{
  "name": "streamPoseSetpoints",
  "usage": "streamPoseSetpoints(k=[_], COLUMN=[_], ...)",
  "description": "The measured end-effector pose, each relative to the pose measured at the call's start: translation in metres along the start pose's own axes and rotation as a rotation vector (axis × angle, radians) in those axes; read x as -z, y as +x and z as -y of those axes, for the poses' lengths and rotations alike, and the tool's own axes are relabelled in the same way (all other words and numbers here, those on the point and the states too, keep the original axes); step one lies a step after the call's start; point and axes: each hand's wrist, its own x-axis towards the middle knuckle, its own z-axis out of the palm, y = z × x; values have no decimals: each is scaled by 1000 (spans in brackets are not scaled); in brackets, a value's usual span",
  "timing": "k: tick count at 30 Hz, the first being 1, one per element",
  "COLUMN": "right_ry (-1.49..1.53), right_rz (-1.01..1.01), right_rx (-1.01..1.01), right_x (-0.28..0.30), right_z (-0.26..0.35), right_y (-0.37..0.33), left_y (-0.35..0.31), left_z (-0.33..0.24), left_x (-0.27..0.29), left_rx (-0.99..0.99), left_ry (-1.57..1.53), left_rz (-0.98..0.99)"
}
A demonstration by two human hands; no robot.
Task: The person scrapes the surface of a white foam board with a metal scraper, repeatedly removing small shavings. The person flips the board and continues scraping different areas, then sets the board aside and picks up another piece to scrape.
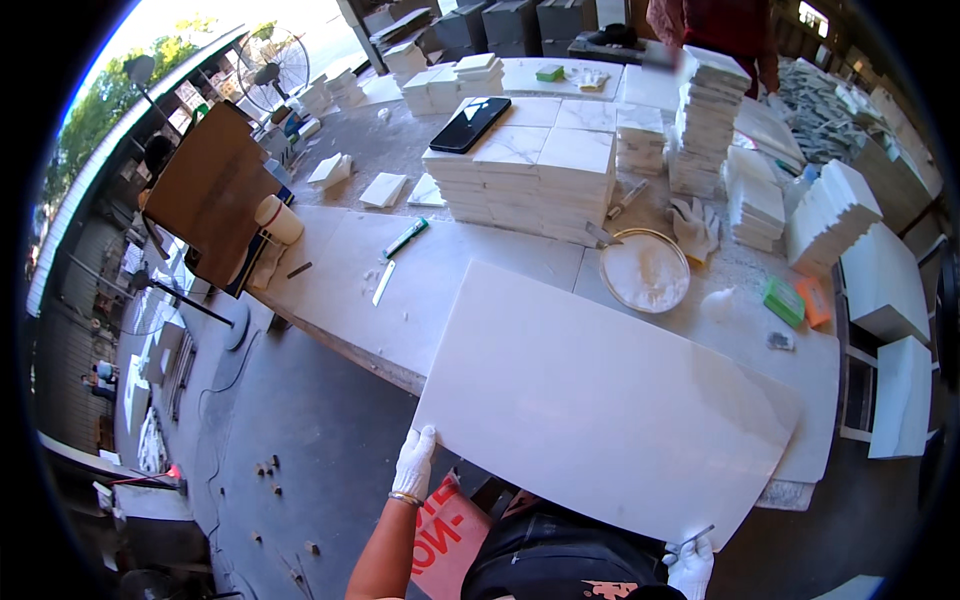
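A large white rectangular slab, smooth and faintly glossy, lies tilted across the near part of the workbench and overhangs its front edge. My left hand, in a white knit glove, grips the slab's near left edge, thumb on top and fingers hidden beneath. At the near right corner, my gloved right hand is closed around a thin grey tool, its exact kind too small to tell. That hand is right against the slab's edge. Beyond the slab sits a round bowl of white paste, with a putty knife at its rim.
Stacked marble tiles carry a black phone. A green marker, a white strip, a cup, spare gloves and green and orange blocks lie around. Another person stands across the bench.
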Motion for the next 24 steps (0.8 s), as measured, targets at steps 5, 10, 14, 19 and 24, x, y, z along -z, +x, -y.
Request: streamPoseSetpoints(k=[5, 10, 14, 19, 24], right_ry=[79, 133, 124, 84, 105], right_rz=[112, 73, 64, -13, -17], right_rx=[2, -3, -11, -9, -14], right_x=[42, 34, 36, 42, 48], right_z=[-42, -32, -35, -50, -55], right_y=[32, 25, 30, 36, 37], left_y=[4, 17, 18, 45, 52], left_z=[12, -107, -186, -199, -184], left_x=[32, 16, -22, -99, -159], left_rx=[117, 250, -42, -939, -1141], left_ry=[346, 1251, 1118, 842, 1118], left_rz=[24, 279, 66, 100, 237])
